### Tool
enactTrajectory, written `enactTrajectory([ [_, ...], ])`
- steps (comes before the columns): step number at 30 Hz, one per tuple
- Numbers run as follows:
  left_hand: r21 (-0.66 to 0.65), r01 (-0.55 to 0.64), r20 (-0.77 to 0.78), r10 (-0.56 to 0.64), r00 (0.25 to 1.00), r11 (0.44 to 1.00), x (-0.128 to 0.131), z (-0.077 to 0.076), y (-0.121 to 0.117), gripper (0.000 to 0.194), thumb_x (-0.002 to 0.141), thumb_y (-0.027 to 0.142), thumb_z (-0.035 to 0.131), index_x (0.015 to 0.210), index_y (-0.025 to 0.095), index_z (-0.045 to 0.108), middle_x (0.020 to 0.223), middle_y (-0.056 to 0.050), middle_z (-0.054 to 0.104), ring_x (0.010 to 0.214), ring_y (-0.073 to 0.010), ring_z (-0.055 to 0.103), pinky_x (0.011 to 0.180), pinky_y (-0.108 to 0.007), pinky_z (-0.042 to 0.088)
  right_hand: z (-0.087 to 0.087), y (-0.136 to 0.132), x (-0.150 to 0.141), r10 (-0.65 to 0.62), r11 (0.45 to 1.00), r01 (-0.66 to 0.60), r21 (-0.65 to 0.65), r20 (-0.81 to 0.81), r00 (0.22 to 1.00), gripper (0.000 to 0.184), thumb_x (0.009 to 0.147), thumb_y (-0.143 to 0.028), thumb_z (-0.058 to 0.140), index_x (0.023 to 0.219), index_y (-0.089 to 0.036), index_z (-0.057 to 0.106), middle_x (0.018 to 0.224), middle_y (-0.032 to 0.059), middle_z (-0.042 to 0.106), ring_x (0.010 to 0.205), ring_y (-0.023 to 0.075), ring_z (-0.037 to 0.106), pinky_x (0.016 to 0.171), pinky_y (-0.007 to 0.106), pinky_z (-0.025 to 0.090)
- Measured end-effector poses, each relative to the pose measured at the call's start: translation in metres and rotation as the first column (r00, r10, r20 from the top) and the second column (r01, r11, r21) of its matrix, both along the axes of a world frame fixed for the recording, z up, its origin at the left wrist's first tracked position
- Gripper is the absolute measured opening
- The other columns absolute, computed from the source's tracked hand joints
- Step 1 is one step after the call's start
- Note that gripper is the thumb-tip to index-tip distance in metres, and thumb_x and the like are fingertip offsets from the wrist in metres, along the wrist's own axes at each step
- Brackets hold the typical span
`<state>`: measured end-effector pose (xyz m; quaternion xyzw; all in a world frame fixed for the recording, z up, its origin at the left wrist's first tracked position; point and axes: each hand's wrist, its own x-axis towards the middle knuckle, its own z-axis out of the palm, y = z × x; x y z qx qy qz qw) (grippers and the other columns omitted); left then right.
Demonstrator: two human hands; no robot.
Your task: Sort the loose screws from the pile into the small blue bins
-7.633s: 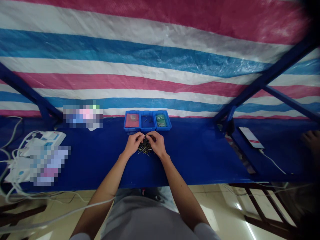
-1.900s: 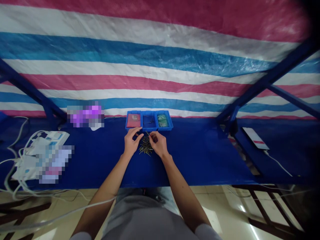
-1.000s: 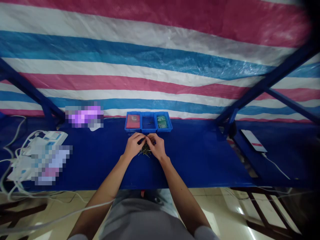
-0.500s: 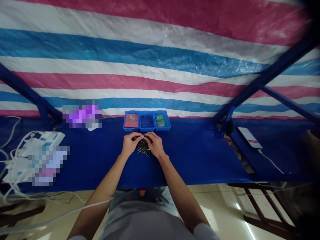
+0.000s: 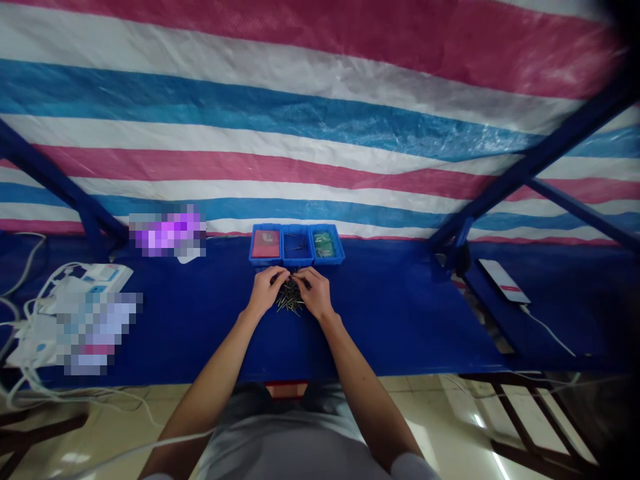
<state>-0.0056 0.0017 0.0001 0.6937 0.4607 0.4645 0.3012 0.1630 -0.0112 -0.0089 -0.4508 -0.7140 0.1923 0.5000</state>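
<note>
- And now, head view: look in on the pile (image 5: 289, 304) of pins, on the table (image 5: 395, 307) between left hand (image 5: 264, 288) and right hand (image 5: 317, 291), with neither clearly nearer.
- See thumbs and fingers drawn close on both; cannot tell whether clamped on a pin.
- Find most pins bodyward of the fingertips, long axes crossing every way.
- Spot blue bins (image 5: 298, 262) just beyond.

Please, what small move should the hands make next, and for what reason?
Probably the left hand and right hand should part slightly, sideways. Their fingertips come close together over the far side of the pile of thin pieces, and I cannot tell whether they pinch one.
</note>
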Motion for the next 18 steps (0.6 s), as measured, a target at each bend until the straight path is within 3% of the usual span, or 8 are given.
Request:
enactTrajectory([
  [3,-0.015,0.041,-0.064,-0.042,0.997,0.999,0.0009,0.0012,-0.0006,0.028,0.096,0.037,0.051,0.081,0.019,0.067,0.073,-0.001,0.068,0.069,-0.0156,0.061,0.066,-0.025,0.043,-0.0012,0.0003,0.0004,0.013,1.000,-0.013,-0.002,0.034,0.999,0.019,0.097,-0.028,0.055,0.093,-0.023,0.073,0.094,0.0056,0.070,0.085,0.0159,0.067,0.077,0.027,0.053],
  [11,-0.015,0.015,-0.163,-0.017,0.986,1.000,0.0007,-0.0004,-0.0011,0.033,0.098,0.036,0.047,0.071,0.019,0.053,0.060,0.004,0.052,0.058,-0.0122,0.049,0.061,-0.023,0.035,0.0005,-0.0014,-0.0016,0.051,0.998,-0.057,0.026,0.183,0.982,0.020,0.099,-0.029,0.052,0.102,-0.025,0.071,0.101,0.0064,0.071,0.095,0.0186,0.067,0.086,0.030,0.052],
  [18,-0.037,0.101,-0.130,-0.105,0.986,0.994,0.0009,0.0028,-0.0019,0.032,0.099,0.037,0.045,0.076,0.019,0.056,0.064,0.002,0.057,0.062,-0.0139,0.055,0.065,-0.023,0.038,0.0062,-0.0034,-0.0003,0.004,1.000,-0.001,-0.024,0.137,0.991,0.020,0.099,-0.028,0.051,0.098,-0.024,0.071,0.095,0.0057,0.071,0.090,0.0180,0.066,0.083,0.029,0.051],
])
